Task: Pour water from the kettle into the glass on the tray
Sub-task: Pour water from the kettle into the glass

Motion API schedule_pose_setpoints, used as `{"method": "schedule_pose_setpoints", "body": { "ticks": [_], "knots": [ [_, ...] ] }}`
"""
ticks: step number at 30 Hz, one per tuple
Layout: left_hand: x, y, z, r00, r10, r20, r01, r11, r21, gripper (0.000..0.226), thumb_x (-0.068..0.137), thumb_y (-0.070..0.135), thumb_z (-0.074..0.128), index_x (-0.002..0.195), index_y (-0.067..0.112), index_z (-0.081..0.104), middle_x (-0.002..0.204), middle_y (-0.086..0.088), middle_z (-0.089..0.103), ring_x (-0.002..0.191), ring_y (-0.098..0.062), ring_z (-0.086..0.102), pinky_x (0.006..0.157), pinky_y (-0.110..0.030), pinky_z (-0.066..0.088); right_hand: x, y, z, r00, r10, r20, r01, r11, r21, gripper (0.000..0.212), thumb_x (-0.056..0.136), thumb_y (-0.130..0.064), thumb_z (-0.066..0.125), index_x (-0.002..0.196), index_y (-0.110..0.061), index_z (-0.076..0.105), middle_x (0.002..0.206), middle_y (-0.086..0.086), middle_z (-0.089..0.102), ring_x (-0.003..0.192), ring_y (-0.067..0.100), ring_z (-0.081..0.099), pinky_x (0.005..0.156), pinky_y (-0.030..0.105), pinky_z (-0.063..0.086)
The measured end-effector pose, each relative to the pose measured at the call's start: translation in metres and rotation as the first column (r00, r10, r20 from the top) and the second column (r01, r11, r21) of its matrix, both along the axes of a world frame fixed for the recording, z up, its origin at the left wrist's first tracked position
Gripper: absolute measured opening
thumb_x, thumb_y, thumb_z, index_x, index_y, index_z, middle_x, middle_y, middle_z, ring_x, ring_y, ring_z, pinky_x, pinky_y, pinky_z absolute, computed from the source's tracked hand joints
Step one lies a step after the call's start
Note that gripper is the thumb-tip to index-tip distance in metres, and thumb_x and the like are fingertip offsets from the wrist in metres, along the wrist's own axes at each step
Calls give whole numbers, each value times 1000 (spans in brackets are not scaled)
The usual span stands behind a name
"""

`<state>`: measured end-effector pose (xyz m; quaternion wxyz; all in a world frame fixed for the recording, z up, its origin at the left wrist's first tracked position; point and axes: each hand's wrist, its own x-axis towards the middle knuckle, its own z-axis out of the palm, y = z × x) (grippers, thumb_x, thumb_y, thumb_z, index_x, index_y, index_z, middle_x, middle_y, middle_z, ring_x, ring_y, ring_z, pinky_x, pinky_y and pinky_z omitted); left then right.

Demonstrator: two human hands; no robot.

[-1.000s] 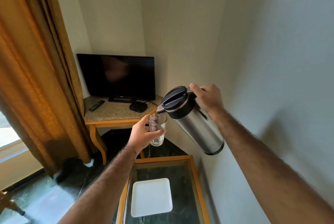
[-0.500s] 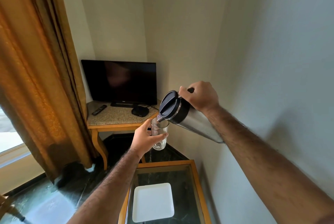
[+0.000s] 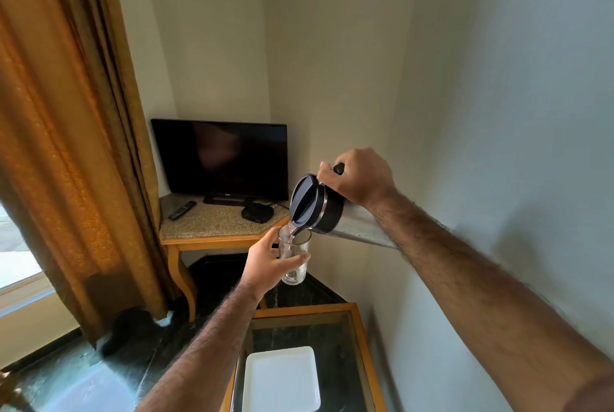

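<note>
**Kettle tipped over a held glass**

An orange curtain point(image 3: 66, 146) hangs at far left, beside a dark television point(image 3: 221, 156) on a corner counter point(image 3: 212, 229). The left hand point(image 3: 265, 264) has its grip wrapped around the clear glass point(image 3: 295, 259), held in the air above the white tray point(image 3: 280, 378). The right hand point(image 3: 360, 177) clasps the handle of the steel kettle point(image 3: 319, 204), tipped steeply, spout at the glass rim, water running in.
</note>
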<state>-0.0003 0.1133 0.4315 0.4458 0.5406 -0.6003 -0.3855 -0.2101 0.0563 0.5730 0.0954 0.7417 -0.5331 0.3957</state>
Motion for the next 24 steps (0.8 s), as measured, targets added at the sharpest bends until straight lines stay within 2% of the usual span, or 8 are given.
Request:
{"method": "schedule_pose_setpoints", "body": {
  "ticks": [4, 7, 11, 16, 21, 24],
  "knots": [
    [2, 2, 1, 1000, -1, 0, 1, 1000, 6, 59, 71, 32, 94, 116, 49, 60, 118, 14, 73, 108, -16, 72, 102, -57, 56, 2, -3, 1, 999, 5, -37, -5, 1000, -16, 60, 81, -60, 53, 46, -13, 41, 38, -6, 31, 36, 14, 29, 45, 19, 21],
    [4, 3, 2, 1000, 1, 2, -1, 1000, 0, 54, 70, 34, 94, 109, 52, 62, 112, 15, 76, 103, -13, 75, 100, -56, 57, 5, -4, 1, 997, 8, -79, -11, 999, -43, 59, 81, -60, 53, 47, -14, 40, 38, -6, 30, 35, 13, 29, 46, 19, 19],
    [6, 1, 2, 1000, -6, 3, 6, 1000, 8, 56, 65, 42, 92, 110, 55, 62, 113, 13, 77, 104, -13, 74, 101, -56, 57, 7, -8, 3, 995, 11, -103, -17, 998, -61, 59, 81, -59, 54, 47, -12, 42, 38, -5, 29, 35, 13, 28, 46, 19, 18],
    [7, -1, 2, 1000, -5, 4, 5, 1000, 4, 53, 57, 53, 90, 98, 71, 61, 108, 19, 77, 103, -10, 74, 98, -52, 59, 8, -10, 7, 992, 3, -127, -13, 997, -82, 59, 81, -56, 56, 47, -13, 36, 38, -5, 26, 35, 13, 24, 47, 18, 17],
    [5, -4, 3, 1000, -13, 1, 13, 1000, -5, 55, 55, 53, 89, 96, 75, 59, 105, 28, 75, 103, -9, 74, 100, -51, 58, 9, -11, 11, 992, 24, -122, -34, 996, -80, 58, 82, -56, 54, 46, -14, 37, 38, -6, 29, 35, 13, 27, 46, 19, 20],
    [4, -5, 3, 1000, -7, 5, 7, 1000, -9, 55, 57, 52, 90, 95, 76, 58, 109, 19, 76, 105, -11, 73, 100, -53, 58, 10, -12, 12, 990, 38, -135, -50, 995, -85, 58, 83, -56, 54, 46, -16, 35, 39, -7, 29, 35, 13, 27, 46, 18, 20]
  ]
}}
